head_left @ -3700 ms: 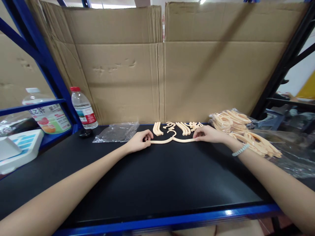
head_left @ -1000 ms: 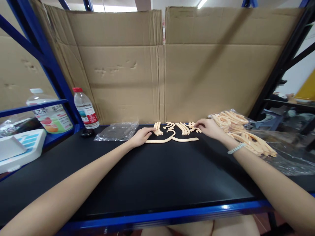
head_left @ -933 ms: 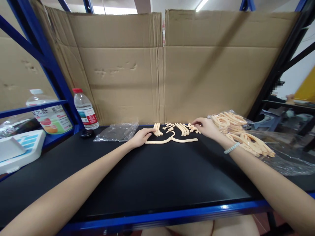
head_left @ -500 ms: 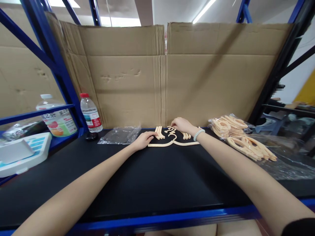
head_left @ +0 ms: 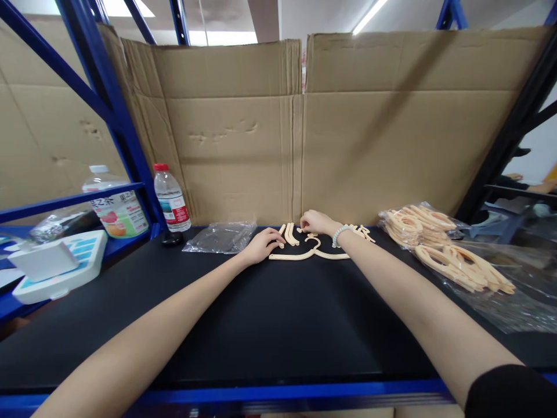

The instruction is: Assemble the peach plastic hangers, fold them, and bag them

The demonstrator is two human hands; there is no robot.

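Pale wooden-looking hanger arms and a hook form an open hanger outline [head_left: 296,257] on the black tabletop. My left hand [head_left: 262,245] is at its left end, fingers curled around the lower part of a slim curved hanger arm [head_left: 282,227]. Beside that arm lie more loose hanger arms [head_left: 291,234]. My right hand [head_left: 319,222] is above the hook, fingers pinched downward; whatever lies between the fingertips is hidden. A small pale piece [head_left: 299,230] shows by those fingertips. Behind my right wrist, other loose pieces [head_left: 363,233] are partly covered.
At right, bagged pale hanger parts [head_left: 420,223] sit behind a loose stack [head_left: 465,267] on clear plastic [head_left: 517,302]. At left are a flat clear bag [head_left: 221,237], a red-capped bottle [head_left: 172,200], a larger bottle [head_left: 119,215] and a white-blue device [head_left: 65,270]. Cardboard [head_left: 235,133] walls the back.
The view has shifted slightly. One hanger arm now stands apart from its group at my left fingers. Fewer small curved pieces show near my right hand, which remains near the hook.
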